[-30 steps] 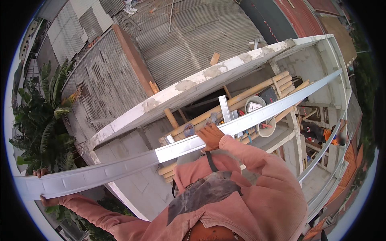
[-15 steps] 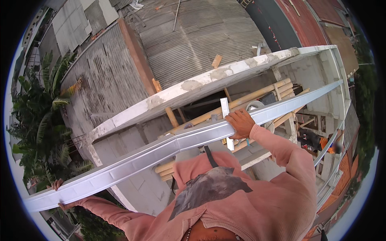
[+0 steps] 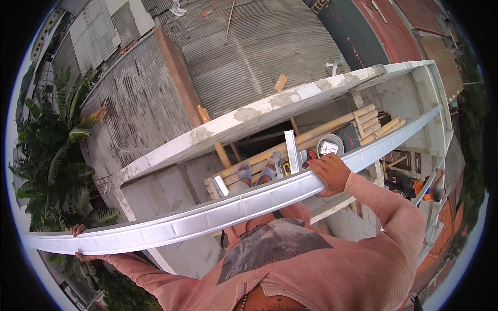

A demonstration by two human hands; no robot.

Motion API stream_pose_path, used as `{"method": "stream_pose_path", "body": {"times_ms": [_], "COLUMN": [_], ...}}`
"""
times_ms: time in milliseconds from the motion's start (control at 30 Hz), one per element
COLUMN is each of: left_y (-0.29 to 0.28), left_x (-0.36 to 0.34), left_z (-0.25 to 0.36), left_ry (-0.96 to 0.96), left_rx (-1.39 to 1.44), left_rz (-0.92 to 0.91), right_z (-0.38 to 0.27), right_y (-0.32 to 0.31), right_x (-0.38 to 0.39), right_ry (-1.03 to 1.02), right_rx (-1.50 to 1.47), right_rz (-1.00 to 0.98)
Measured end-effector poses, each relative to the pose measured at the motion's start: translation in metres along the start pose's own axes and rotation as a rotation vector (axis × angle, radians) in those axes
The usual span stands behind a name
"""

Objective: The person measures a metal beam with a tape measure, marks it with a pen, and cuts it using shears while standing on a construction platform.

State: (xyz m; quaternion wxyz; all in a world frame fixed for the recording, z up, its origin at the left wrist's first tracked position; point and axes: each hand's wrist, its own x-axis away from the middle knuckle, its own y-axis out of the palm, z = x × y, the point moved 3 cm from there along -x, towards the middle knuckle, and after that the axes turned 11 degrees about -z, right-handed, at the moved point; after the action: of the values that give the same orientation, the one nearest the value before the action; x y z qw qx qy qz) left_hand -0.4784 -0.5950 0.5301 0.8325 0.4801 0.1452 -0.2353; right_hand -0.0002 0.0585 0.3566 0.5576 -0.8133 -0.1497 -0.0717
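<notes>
Now the long metal strip (image 3: 228, 210) is carried level: left hand (image 3: 79, 239) and right hand (image 3: 330, 173) clamped on it; lowering needs both ends kept even

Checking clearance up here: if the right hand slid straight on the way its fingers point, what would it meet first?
Probably the round white bucket just past the right hand gripping the long metal channel, though it seems to sit lower, so depth is uncertain.
</notes>
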Motion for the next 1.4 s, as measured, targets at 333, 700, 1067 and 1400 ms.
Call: {"method": "stream_pose_path", "body": {"times_ms": [333, 700, 1067, 1400], "left_y": [-0.032, 0.001, 0.189, 0.31], "left_x": [0.041, 0.035, -0.039, -0.009], "left_z": [-0.041, -0.054, -0.161, -0.357], "left_ry": [0.032, -0.055, -0.026, -0.316], "left_rx": [0.091, -0.082, -0.72, -0.888], "left_rz": [0.127, 0.173, -0.118, -0.376], "right_z": [0.017, 0.03, 0.034, 0.001], "right_y": [-0.025, 0.045, 0.147, 0.217], "right_x": [0.017, -0.007, -0.08, -0.153], "right_ry": [0.028, 0.061, 0.11, 0.101], "right_rx": [-0.028, 0.021, -0.022, -0.104], "right_rz": [-0.086, -0.138, -0.169, -0.182]}}
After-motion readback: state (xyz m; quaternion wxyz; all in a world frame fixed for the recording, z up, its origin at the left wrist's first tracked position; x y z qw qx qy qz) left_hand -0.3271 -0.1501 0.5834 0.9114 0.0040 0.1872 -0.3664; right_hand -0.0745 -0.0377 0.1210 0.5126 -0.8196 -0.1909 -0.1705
